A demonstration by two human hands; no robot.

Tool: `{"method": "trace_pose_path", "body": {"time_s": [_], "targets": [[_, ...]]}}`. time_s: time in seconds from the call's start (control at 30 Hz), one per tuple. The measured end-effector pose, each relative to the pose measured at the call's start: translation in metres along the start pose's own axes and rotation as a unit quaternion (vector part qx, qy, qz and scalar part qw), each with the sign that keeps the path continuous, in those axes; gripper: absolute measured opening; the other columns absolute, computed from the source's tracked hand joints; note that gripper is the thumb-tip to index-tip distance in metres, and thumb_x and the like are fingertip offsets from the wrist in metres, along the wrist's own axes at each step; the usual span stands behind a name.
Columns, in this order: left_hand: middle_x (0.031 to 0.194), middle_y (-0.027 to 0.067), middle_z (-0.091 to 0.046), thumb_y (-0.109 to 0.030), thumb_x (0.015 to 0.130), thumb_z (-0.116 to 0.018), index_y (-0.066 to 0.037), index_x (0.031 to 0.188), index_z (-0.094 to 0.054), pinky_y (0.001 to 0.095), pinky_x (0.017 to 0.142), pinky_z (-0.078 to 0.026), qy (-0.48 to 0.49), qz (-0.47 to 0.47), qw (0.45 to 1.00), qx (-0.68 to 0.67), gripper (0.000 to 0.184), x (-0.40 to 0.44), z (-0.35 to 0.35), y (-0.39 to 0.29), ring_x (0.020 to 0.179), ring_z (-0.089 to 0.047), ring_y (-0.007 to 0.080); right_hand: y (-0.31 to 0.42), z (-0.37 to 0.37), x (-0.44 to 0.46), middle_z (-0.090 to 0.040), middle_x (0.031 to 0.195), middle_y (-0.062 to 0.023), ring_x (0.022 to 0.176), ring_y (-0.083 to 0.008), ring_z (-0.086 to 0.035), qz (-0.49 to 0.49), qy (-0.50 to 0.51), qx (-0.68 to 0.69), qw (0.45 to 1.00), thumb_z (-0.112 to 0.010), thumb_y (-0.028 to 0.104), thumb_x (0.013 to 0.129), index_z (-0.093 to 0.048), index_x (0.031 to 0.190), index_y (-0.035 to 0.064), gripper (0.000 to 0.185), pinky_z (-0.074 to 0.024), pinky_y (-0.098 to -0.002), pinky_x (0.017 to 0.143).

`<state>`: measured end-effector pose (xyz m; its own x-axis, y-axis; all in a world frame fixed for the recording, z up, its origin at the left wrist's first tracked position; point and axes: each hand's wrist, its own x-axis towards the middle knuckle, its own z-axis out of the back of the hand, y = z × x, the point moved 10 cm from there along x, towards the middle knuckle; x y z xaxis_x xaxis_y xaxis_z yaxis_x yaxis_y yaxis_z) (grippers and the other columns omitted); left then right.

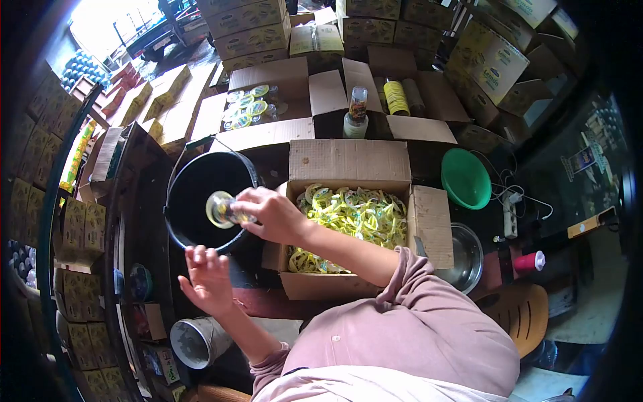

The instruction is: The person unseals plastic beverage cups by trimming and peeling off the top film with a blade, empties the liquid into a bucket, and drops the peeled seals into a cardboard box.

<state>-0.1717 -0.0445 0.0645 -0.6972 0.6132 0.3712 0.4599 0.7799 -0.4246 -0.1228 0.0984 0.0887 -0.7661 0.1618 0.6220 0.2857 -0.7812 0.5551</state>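
Note:
My right hand (pixel 273 216) reaches across to the left and grips a small clear plastic cup (pixel 220 209), tilted on its side. The cup is over the mouth of a black bucket (pixel 175 221); I cannot make out what is in it. Below the bucket's near rim, my left hand (pixel 209 281) is raised with its fingers apart and nothing in it. Under my right forearm stands an open cardboard box (pixel 348 159) filled with yellow-green and white printed strips (pixel 355 214).
Behind are open cartons, one with lidded cups (pixel 248 107), another with yellow stacks (pixel 396 98). A jar (pixel 355 124) stands between them. To the right are a green basin (pixel 465 179), a metal bowl (pixel 469 258) and a power strip (pixel 510 216). A pale bucket (pixel 194 342) stands lower left.

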Motion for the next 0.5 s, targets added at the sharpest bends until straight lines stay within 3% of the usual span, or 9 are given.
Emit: {"method": "trace_pose_path", "body": {"time_s": [0.03, 0.13, 0.23, 0.27, 0.33, 0.4, 0.43, 0.47, 0.5], "targets": [[0.093, 0.0038, -0.042, -0.035, 0.086, -0.051, -0.001, 0.113, -0.044, 0.0301, 0.068, -0.034, -0.016, -0.021, 1.000, 0.004, 0.044, 0.005, 0.009, -0.006, 0.080, -0.039, 0.0154, -0.007, -0.017, -0.003, -0.057, 0.099, -0.0090, 0.092, -0.0273, -0.056, -0.033, 0.106, -0.042, 0.993, -0.069, 0.012, 0.065, -0.058, 0.101, 0.0063, 0.037, -0.0461, -0.0353, 0.080], [0.086, 0.0035, -0.045, -0.027, 0.088, -0.049, -0.003, 0.105, -0.050, 0.0288, 0.064, -0.036, -0.067, -0.084, 0.993, 0.052, 0.030, 0.017, 0.037, -0.029, 0.074, -0.042, 0.0145, -0.009, 0.022, 0.000, -0.056, 0.099, -0.0122, 0.091, -0.0302, -0.056, -0.025, -0.063, 0.047, 0.997, -0.067, 0.014, 0.069, -0.058, 0.101, 0.0049, 0.035, -0.0453, -0.0372, 0.082], [0.086, 0.0021, -0.047, -0.027, 0.088, -0.050, -0.005, 0.105, -0.052, 0.0279, 0.063, -0.037, -0.144, -0.126, 0.967, 0.168, 0.028, 0.029, 0.076, -0.040, 0.074, -0.044, 0.0129, -0.035, 0.001, -0.005, -0.057, 0.099, -0.0130, 0.091, -0.0316, -0.057, -0.086, 0.116, 0.088, 0.986, -0.068, 0.016, 0.069, -0.057, 0.103, 0.0048, 0.037, -0.0462, -0.0374, 0.082], [0.084, 0.0022, -0.047, -0.027, 0.088, -0.049, -0.005, 0.105, -0.048, 0.0247, 0.062, -0.037, -0.210, -0.142, 0.938, 0.237, 0.027, 0.028, 0.093, -0.043, 0.072, -0.043, 0.0097, -0.036, 0.018, -0.002, -0.058, 0.097, -0.0149, 0.090, -0.0319, -0.058, -0.074, 0.057, 0.089, 0.992, -0.068, 0.017, 0.070, -0.057, 0.103, 0.0031, 0.038, -0.0472, -0.0364, 0.081], [0.084, 0.0022, -0.047, -0.023, 0.087, -0.050, -0.006, 0.105, -0.046, 0.0235, 0.061, -0.037, -0.231, -0.140, 0.901, 0.339, 0.025, 0.040, 0.103, -0.042, 0.071, -0.043, 0.0092, -0.053, 0.062, 0.007, -0.060, 0.093, -0.0182, 0.081, -0.0270, -0.061, -0.113, -0.053, 0.124, 0.984, -0.069, 0.014, 0.068, -0.055, 0.102, -0.0038, 0.042, -0.0491, -0.0343, 0.074], [0.083, 0.0013, -0.045, -0.016, 0.086, -0.053, -0.007, 0.106, -0.043, 0.0211, 0.058, -0.036, -0.234, -0.142, 0.863, 0.424, 0.024, 0.048, 0.115, -0.041, 0.068, -0.042, 0.0076, -0.063, 0.134, 0.012, -0.061, 0.088, -0.0170, 0.077, -0.0258, -0.061, -0.055, -0.206, 0.050, 0.976, -0.070, 0.011, 0.066, -0.061, 0.089, -0.0022, 0.028, -0.0490, -0.0337, 0.069], [0.082, 0.0010, -0.045, -0.015, 0.086, -0.053, -0.007, 0.105, -0.043, 0.0209, 0.058, -0.035, -0.214, -0.157, 0.833, 0.486, 0.023, 0.050, 0.116, -0.039, 0.068, -0.042, 0.0074, -0.062, 0.172, 0.015, -0.061, 0.088, -0.0165, 0.079, -0.0253, -0.061, 0.025, -0.247, -0.076, 0.966, -0.068, 0.008, 0.067, -0.063, 0.082, -0.0006, 0.018, -0.0489, -0.0340, 0.069], [0.082, 0.0007, -0.045, -0.014, 0.085, -0.053, -0.006, 0.105, -0.043, 0.0207, 0.058, -0.035, -0.192, -0.170, 0.798, 0.546, 0.023, 0.053, 0.116, -0.036, 0.068, -0.041, 0.0071, -0.076, 0.202, 0.019, -0.061, 0.089, -0.0158, 0.081, -0.0261, -0.061, -0.031, -0.243, -0.085, 0.966, -0.067, 0.008, 0.069, -0.062, 0.087, 0.0005, 0.020, -0.0487, -0.0354, 0.071], [0.082, 0.0003, -0.044, -0.013, 0.085, -0.053, -0.006, 0.105, -0.043, 0.0205, 0.058, -0.034, -0.169, -0.182, 0.759, 0.602, 0.023, 0.056, 0.112, -0.033, 0.068, -0.041, 0.0068, -0.101, 0.235, 0.014, -0.061, 0.097, -0.0121, 0.078, -0.0200, -0.061, -0.122, -0.284, -0.095, 0.946, -0.064, 0.021, 0.075, -0.061, 0.098, 0.0034, 0.029, -0.0485, -0.0320, 0.065]]}}
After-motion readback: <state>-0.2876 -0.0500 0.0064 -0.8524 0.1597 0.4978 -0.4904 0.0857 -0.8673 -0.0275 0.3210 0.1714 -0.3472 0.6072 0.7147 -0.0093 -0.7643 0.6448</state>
